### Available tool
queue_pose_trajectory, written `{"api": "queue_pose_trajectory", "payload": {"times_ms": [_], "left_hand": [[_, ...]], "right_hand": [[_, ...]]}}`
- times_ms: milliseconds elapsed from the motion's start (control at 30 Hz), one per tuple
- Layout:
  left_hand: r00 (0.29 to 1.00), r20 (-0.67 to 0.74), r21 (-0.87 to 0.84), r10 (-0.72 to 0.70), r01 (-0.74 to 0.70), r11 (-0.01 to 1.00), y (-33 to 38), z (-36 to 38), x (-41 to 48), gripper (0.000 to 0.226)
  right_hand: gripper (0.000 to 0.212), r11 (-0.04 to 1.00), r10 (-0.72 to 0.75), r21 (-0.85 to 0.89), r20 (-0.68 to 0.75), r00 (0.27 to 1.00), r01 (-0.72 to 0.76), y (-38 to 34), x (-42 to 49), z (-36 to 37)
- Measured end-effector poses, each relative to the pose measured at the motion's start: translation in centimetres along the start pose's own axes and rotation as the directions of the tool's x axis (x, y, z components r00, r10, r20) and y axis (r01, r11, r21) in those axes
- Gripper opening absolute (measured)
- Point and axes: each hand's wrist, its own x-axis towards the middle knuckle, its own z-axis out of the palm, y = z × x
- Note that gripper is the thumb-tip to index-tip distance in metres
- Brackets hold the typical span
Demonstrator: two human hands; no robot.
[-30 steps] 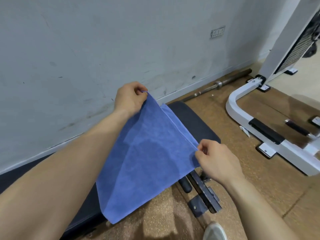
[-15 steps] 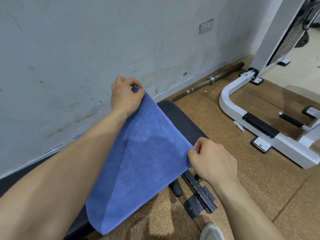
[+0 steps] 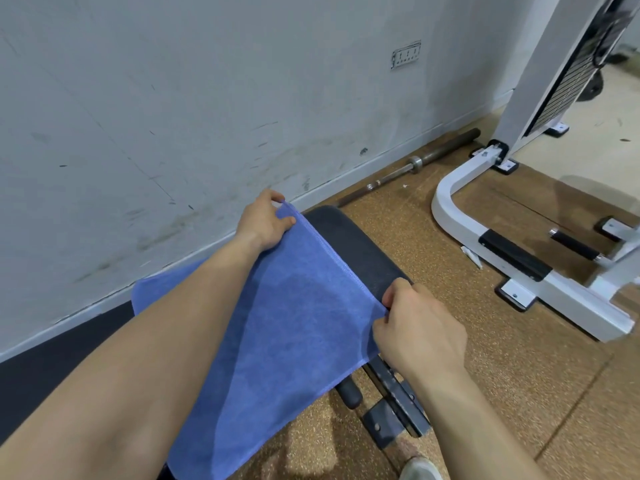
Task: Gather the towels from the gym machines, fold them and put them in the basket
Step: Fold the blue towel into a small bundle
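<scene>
A blue towel (image 3: 291, 327) is spread over the black padded gym bench (image 3: 360, 251), its near edge hanging over the bench's side toward the floor. My left hand (image 3: 265, 223) pinches the towel's far corner by the wall. My right hand (image 3: 415, 327) pinches the corner on the near side of the bench. The edge between both hands is pulled straight. My left forearm covers part of the towel. No basket is in view.
A grey scuffed wall (image 3: 173, 116) runs close behind the bench. A barbell (image 3: 415, 164) lies along its base. A white machine frame (image 3: 519, 268) stands on the cork floor at right. The bench's metal foot (image 3: 394, 407) and my shoe (image 3: 420, 469) are below.
Both hands have lowered the towel onto the bench pad. The fold that stood up between them has flattened, and more towel now lies toward the wall at left.
</scene>
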Motion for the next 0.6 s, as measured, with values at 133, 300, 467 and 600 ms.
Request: {"api": "queue_pose_trajectory", "payload": {"times_ms": [133,300,467,600], "left_hand": [[0.991,-0.118,-0.207,0.059,-0.082,0.975,2.0,-1.8,-4.1,0.026],[0.984,-0.117,-0.36,0.136,-0.17,0.917,2.0,-4.4,-13.6,0.027],[0.989,-0.138,-0.381,0.051,-0.101,0.919,-0.1,-6.2,-21.7,0.024],[0.976,-0.213,-0.503,-0.047,-0.068,0.861,-2.0,-7.1,-24.8,0.028]], "right_hand": [[0.016,0.983,-0.073,0.169,-0.026,0.997,0.077,-1.0,0.5,0.3],[0.045,0.837,-0.325,0.417,-0.143,0.935,0.355,-4.2,0.3,0.9],[0.026,0.692,-0.566,0.444,-0.157,0.81,0.569,-8.5,-1.7,1.2],[0.007,0.664,-0.596,0.524,-0.062,0.801,0.534,-10.0,-2.7,1.6]]}}
